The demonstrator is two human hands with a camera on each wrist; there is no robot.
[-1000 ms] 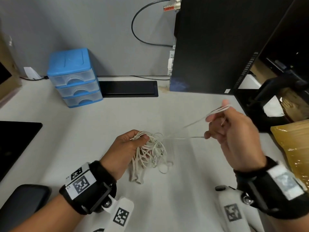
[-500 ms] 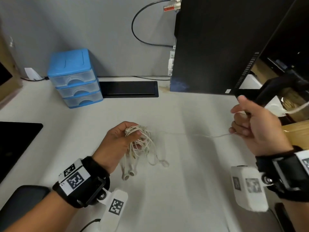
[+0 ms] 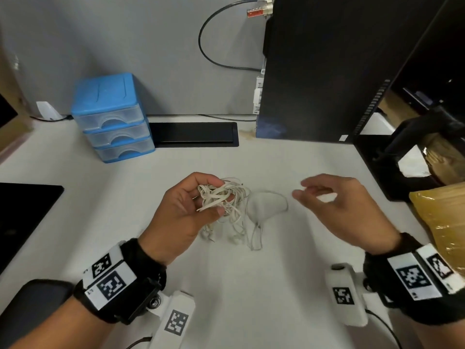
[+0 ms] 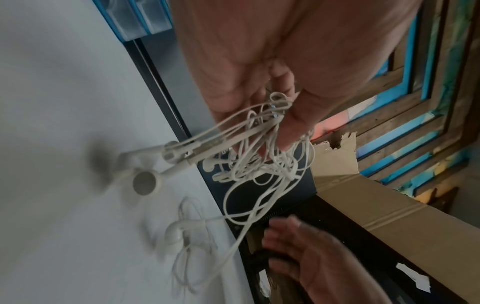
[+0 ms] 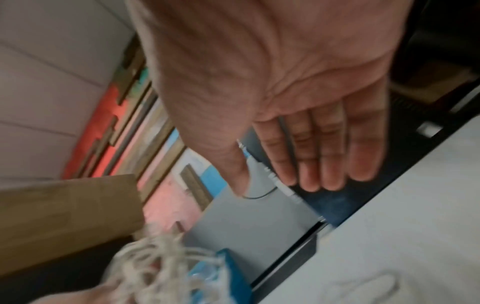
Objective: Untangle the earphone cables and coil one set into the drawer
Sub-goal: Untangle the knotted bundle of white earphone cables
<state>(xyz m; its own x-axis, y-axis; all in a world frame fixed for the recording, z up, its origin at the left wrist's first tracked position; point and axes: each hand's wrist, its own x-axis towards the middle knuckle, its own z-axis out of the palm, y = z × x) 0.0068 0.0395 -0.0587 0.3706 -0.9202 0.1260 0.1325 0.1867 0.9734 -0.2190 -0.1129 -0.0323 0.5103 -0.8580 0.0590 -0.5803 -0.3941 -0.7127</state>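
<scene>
Grey partition panels back a pale surface [image 3: 226, 285] that carries a blue three-drawer unit [image 3: 112, 117] at the far left, all three drawers pushed in, with a flat black panel [image 3: 195, 134] just beside it and a tall black computer case [image 3: 327, 71] further right; a black cable [image 3: 208, 56] loops across the partition above them. At the right edge sits a crinkled yellow-brown bag [image 3: 442, 222], and a dark flat slab [image 3: 22, 212] lies at the left edge.

Near the middle, the left hand [image 3: 181, 212] is raised above the surface, its fingers and thumb curled round a knot of white earphone cables [image 3: 224, 197]. From the left wrist view the tangle [image 4: 259, 148] hangs out of that grip in many crossed loops, and several earbuds [image 4: 145, 183] dangle down to or just above the surface; whether they touch it cannot be told. One thin loop of cable [image 3: 266, 205] spills to the right of the bundle onto the surface.

To the right, the right hand [image 3: 344, 210] hovers near the tangle but apart from it, palm down. In the right wrist view its fingers [image 5: 327, 156] lie straight and side by side, thumb spread, holding nothing; the picture is blurred. Both wrists wear black straps with printed square markers
</scene>
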